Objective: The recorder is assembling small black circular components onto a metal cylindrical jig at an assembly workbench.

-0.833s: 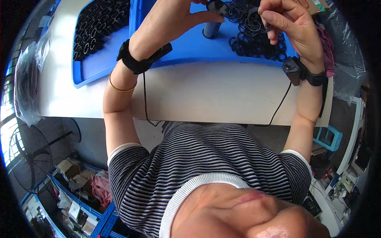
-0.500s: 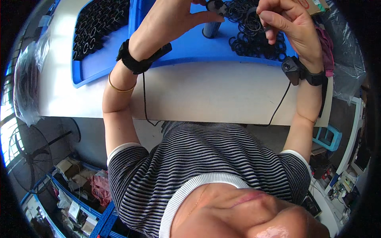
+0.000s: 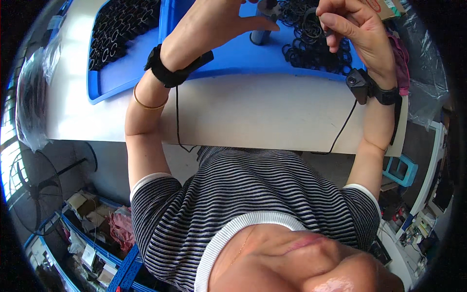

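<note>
My left hand (image 3: 214,24) reaches to the top edge of the view. Its thumb is stretched across a grey cylinder (image 3: 260,37) standing upright in the blue tray; the other fingers are mostly cut off, so I cannot tell their grip. The cylinder's darker top runs up to the frame's edge. My right hand (image 3: 357,31) is bent with fingertips pinched together above the tray's right side, and a black ring (image 3: 310,19) shows at them. Below the right hand lies a loose heap of black rings (image 3: 311,56).
A second blue tray (image 3: 104,90) on the left holds many black rings packed in rows. Both trays sit on a pale table (image 3: 253,112). Clear plastic wrap (image 3: 34,97) hangs at the left, a cardboard box (image 3: 389,7) stands far right, and black cables run from both wristbands.
My left hand has shifted slightly to the right, its thumb still across the cylinder. The right hand barely moves, and the whole view drifts a little.
</note>
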`<state>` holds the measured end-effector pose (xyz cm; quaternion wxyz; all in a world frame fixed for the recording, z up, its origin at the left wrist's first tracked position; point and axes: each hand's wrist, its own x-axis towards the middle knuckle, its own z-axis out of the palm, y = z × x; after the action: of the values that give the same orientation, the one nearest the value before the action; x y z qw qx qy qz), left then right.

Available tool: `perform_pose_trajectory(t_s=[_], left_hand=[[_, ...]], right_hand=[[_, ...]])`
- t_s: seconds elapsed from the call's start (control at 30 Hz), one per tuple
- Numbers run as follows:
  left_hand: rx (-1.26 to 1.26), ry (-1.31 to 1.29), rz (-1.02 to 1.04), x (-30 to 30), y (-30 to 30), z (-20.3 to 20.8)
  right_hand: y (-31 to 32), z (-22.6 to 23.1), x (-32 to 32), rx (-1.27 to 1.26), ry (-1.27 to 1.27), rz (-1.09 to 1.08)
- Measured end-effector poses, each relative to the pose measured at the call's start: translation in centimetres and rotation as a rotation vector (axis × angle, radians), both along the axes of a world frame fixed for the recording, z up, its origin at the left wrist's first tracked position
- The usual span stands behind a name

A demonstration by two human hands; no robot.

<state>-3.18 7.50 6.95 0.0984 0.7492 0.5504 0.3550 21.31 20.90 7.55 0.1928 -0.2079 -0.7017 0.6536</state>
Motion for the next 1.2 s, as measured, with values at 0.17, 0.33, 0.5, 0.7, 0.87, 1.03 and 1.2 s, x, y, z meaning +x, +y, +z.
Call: perform_pose_trajectory(t_s=[0.17, 0.33, 0.5, 0.7, 0.87, 1.03, 1.2], left_hand=[[-0.061, -0.038, -0.008, 0.0, 0.2, -0.1], [-0.065, -0.038, -0.006, -0.3, 0.1, -0.4], [-0.013, -0.033, -0.045, -0.1, -0.1, -0.1], [0.217, -0.111, -0.051, 0.0, -0.9, 0.7], [-0.181, -0.535, -0.131, 2.4, -2.4, 1.7], [-0.395, -0.663, -0.203, 1.4, -1.3, 0.8], [-0.372, -0.858, -0.283, 0.8, -0.9, -0.1]], right_hand=[[0.2, 0.1, 0.0, 0.042, -0.011, 0.009], [0.3, -0.2, -0.2, 0.038, -0.019, -0.013], [0.7, -0.7, -0.4, -0.002, 0.031, 0.037], [-0.3, -0.2, -0.7, -0.03, 0.073, 0.067], [-1.8, 0.3, -0.8, -0.058, 0.09, 0.112], [-2.2, 0.2, -1.1, -0.038, 0.073, 0.121], [-2.0, 0.1, -1.0, -0.068, 0.078, 0.091]])
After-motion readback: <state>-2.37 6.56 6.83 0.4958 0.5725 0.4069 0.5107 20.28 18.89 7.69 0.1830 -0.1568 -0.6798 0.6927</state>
